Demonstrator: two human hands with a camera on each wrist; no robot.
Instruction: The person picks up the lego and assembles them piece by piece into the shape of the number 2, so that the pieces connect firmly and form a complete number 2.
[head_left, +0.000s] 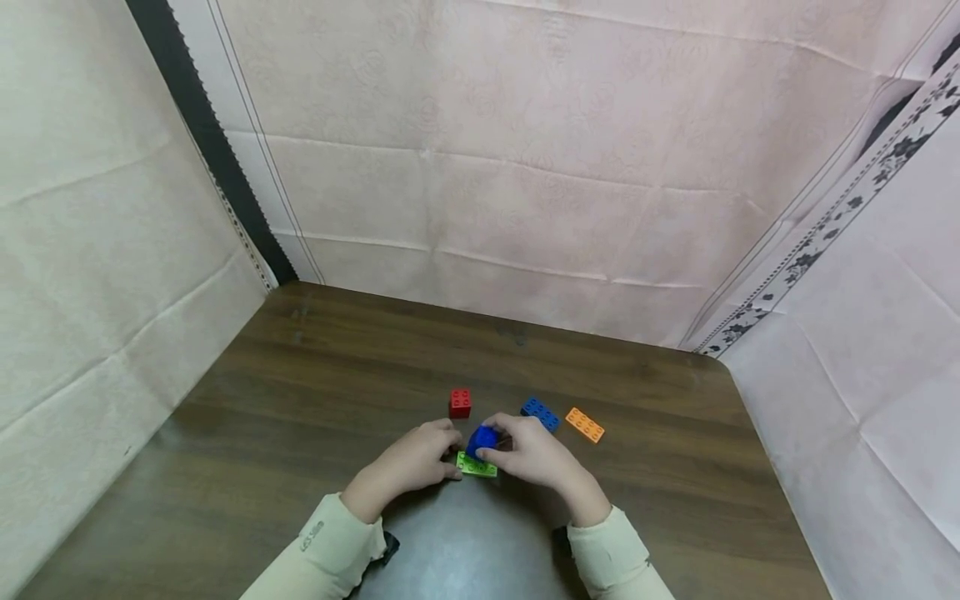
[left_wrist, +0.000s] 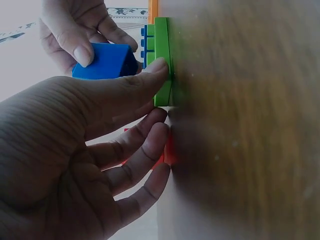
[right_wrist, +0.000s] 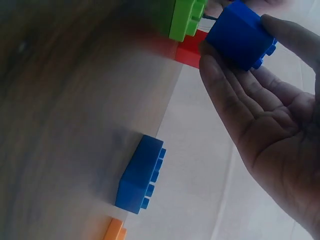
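Note:
My right hand (head_left: 528, 452) pinches a blue block (head_left: 482, 440) between thumb and fingers, just above the flat green brick (head_left: 477, 467). In the right wrist view the blue block (right_wrist: 240, 35) is tilted, its studs facing the palm. My left hand (head_left: 415, 460) is at the green brick's left end. In the left wrist view the left thumb and fingers (left_wrist: 159, 65) touch the green brick (left_wrist: 162, 42) at its edge, which lies flat on the table; the blue block (left_wrist: 106, 61) is off its studs.
A red brick (head_left: 461, 403) stands behind the left hand on the wooden table (head_left: 337, 350). Beyond the right hand lie a second blue brick (head_left: 540, 413) and a flat orange brick (head_left: 585, 425). Pale cloth hangs along the back and both sides.

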